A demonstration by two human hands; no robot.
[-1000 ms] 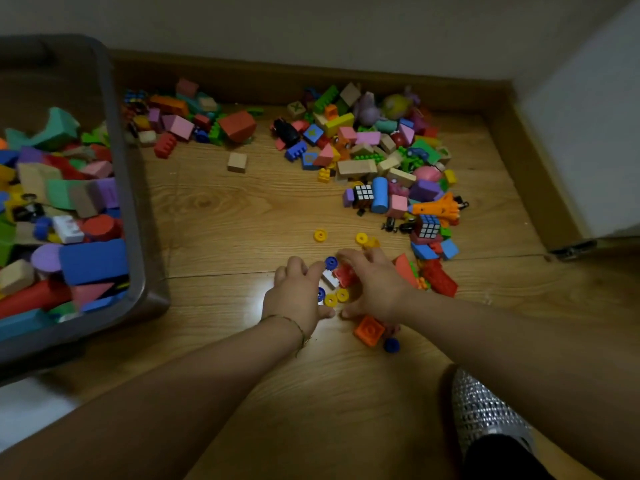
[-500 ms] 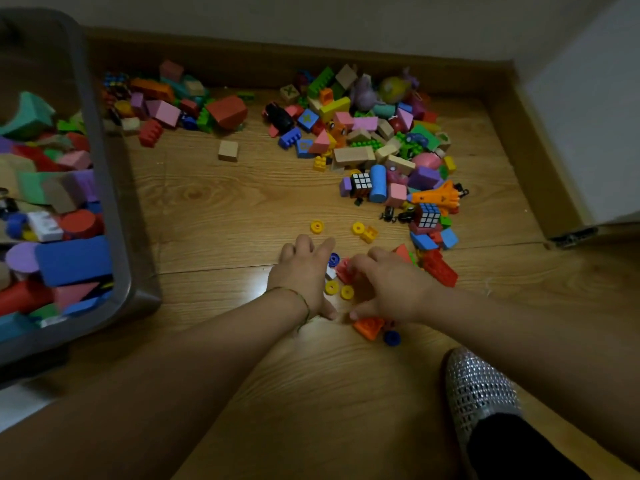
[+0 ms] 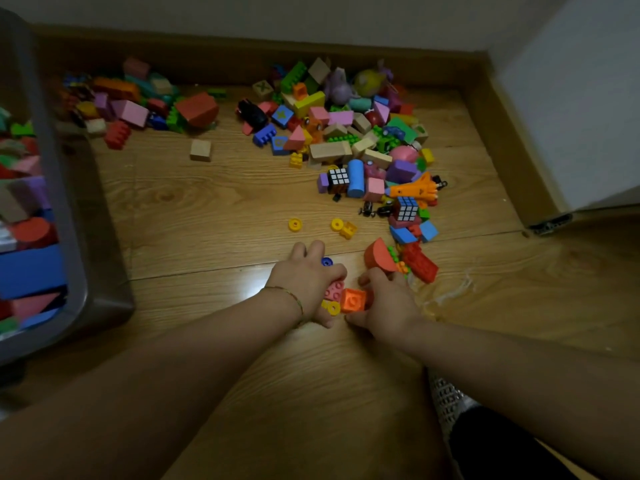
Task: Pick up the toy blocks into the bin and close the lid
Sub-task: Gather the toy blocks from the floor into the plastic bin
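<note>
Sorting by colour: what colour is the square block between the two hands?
The block is orange; head view.
</note>
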